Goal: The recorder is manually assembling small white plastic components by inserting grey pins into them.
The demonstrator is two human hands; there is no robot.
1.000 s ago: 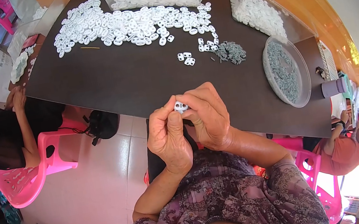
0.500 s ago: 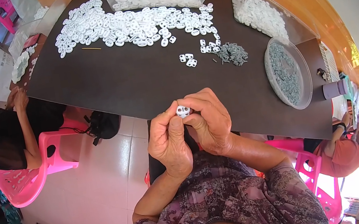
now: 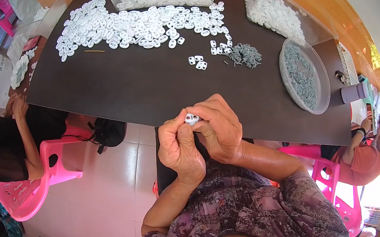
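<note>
One small white plastic piece [image 3: 192,117] was pinched between the fingertips of the left hand [image 3: 178,146] and the right hand [image 3: 219,129], both grasping it just off the near edge of the dark tabletop [image 3: 145,91]. On the tabletop lay one round tray [image 3: 317,81] of grey parts and one long heap of white pieces [image 3: 134,23], too many to count.

Big dark table [image 3: 111,96] past both hands. Loads of white plastic pieces [image 3: 134,25] spread across its far side, a little grey pile [image 3: 245,55] and a round clear dish [image 3: 304,75] off right.
</note>
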